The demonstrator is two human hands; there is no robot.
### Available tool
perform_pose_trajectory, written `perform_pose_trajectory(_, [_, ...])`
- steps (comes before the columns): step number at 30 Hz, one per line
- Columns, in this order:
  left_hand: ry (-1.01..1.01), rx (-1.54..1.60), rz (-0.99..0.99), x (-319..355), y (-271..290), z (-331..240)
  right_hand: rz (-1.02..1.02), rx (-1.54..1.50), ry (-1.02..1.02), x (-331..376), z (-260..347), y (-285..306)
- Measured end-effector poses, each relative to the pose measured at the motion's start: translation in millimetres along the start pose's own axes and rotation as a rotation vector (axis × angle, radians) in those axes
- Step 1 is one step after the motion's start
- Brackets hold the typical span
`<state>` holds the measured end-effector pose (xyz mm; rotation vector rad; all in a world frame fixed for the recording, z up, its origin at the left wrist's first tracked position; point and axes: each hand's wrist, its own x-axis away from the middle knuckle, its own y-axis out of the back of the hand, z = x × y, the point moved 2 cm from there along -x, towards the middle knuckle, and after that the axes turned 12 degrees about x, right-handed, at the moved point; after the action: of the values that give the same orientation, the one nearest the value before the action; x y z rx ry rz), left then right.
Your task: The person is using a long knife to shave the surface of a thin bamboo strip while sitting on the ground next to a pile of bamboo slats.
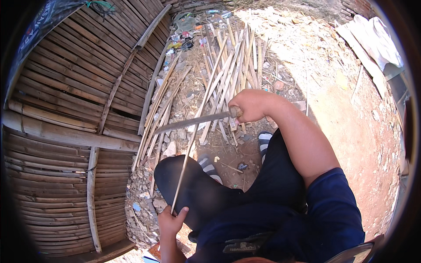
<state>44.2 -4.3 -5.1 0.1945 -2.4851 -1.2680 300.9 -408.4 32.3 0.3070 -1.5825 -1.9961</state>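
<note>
L hand [171, 220]: closed round near end of long thin pale bamboo strip [197, 114].
R hand [250, 105]: grips long grey metal blade [188, 123], prob. touching strip.

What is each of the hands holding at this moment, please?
Left hand: closed on the near end of a thin bamboo strip.
Right hand: closed on the handle of a long knife.

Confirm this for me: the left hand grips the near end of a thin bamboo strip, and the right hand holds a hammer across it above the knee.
Not quite. The right hand holds a long knife, not a hammer; its blade lies across the strip. The rest stands: the left hand grips the near end of the thin bamboo strip, above the knee. The head view shows this.
</note>
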Motion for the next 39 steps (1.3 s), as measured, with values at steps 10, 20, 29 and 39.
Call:
perform_pose_trajectory(10, [0.033,0.001,0.007,-1.7,0.1,-8.7,-0.016,-0.038,-0.059,8.0,4.6,1.0])
perform_pose_trajectory(20, [-0.031,-0.012,-0.034,-1.9,-3.4,6.1,-0.07,-0.081,-0.302,11.8,-43.1,26.2])
perform_pose_trajectory(29, [0.005,-0.001,0.004,-2.3,-2.1,-1.6,0.039,0.043,0.046,13.1,27.1,-2.5])
perform_pose_trajectory(39, [-0.027,-0.056,-0.046,-3.1,-2.6,1.6,-0.131,-0.073,-0.378,8.4,-57.9,24.6])
